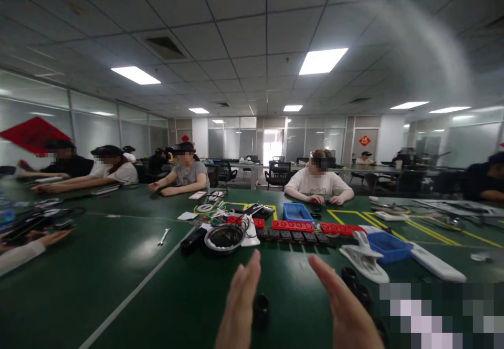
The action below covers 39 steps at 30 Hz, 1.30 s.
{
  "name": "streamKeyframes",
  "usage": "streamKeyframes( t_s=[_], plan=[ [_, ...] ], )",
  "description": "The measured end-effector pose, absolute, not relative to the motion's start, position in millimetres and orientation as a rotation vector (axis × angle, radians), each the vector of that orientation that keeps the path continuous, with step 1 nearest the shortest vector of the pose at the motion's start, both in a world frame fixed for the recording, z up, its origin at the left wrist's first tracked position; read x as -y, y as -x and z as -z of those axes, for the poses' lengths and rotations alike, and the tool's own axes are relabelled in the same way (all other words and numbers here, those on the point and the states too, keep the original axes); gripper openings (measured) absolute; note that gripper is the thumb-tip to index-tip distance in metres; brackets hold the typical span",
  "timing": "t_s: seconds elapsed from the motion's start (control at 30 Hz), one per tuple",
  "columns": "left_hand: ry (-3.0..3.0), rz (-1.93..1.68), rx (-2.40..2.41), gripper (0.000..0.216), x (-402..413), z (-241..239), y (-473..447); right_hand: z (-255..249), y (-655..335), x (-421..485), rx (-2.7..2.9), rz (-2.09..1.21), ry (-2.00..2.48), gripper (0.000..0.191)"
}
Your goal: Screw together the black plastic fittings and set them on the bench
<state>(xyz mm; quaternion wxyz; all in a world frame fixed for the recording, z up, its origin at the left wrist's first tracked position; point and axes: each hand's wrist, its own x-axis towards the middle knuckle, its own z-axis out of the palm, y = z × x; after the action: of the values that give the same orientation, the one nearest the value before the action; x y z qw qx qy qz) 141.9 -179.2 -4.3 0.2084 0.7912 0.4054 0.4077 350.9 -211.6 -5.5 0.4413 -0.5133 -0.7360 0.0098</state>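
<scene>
My left hand (239,304) and my right hand (346,304) are held up over the green table (177,291), a gap between them. Fingers on both are stretched out, and nothing is in either hand. Just right of my left hand is a small black cup-shaped part (261,307). More black round parts (349,275) are partly hidden behind my right hand. Beyond my fingertips lie a metal bowl (224,240) with black contents and a white stand-like piece (251,233).
Red slotted strips (293,225) and a row of dark blocks (293,235) cross the table. Two blue bins (297,212) (388,246), a white clamp-like piece (366,262), a long white part (437,262) and a wrench (164,236) lie around. Several people sit around, one opposite (318,183).
</scene>
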Motion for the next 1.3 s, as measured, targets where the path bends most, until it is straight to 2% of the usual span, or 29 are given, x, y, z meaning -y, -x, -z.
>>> streamKeyframes(
  t_s=[0.1,0.23,0.4,0.47,0.57,0.63,0.73,0.9,1.07,1.2,1.3],
  plan=[
    [-2.183,-1.205,-1.175,0.061,124.3,15.5,-140.3,24.7,-368.1,176.2,1.878,-0.165,1.261,0.052],
    [-2.014,-1.299,-1.390,0.056,78.3,64.8,-133.6,83.8,-380.3,142.5,1.824,-0.417,1.306,0.056],
    [-2.166,-1.042,-1.149,0.080,75.2,111.8,-135.6,147.9,-381.1,103.3,1.773,-0.759,1.323,0.072],
    [-2.173,-0.922,-1.073,0.083,73.7,114.9,-139.4,156.7,-379.3,89.4,1.798,-0.899,1.403,0.067],
    [-2.164,-0.762,-0.956,0.067,66.6,111.9,-144.5,152.4,-375.3,81.2,1.844,-1.010,1.493,0.055],
    [-2.172,-0.663,-0.900,0.058,64.0,107.2,-147.1,139.9,-371.9,86.9,1.899,-1.003,1.464,0.062],
    [-2.146,-0.573,-0.929,0.059,69.1,96.0,-152.3,113.2,-365.5,104.3,2.029,-0.906,1.398,0.071],
    [-2.060,-0.645,-0.952,0.041,87.5,75.7,-165.9,82.5,-356.7,125.2,2.095,-0.695,1.374,0.051],
    [-2.067,-0.654,-0.962,0.036,102.8,62.6,-179.2,76.1,-359.3,131.1,2.028,-0.703,1.311,0.041],
    [-2.108,-0.627,-0.973,0.038,111.9,57.3,-193.4,64.2,-369.9,136.9,2.022,-0.854,1.321,0.042],
    [-2.141,-0.663,-0.984,0.037,118.4,58.7,-205.6,58.8,-379.8,143.6,2.045,-0.948,1.316,0.035]
  ],
)
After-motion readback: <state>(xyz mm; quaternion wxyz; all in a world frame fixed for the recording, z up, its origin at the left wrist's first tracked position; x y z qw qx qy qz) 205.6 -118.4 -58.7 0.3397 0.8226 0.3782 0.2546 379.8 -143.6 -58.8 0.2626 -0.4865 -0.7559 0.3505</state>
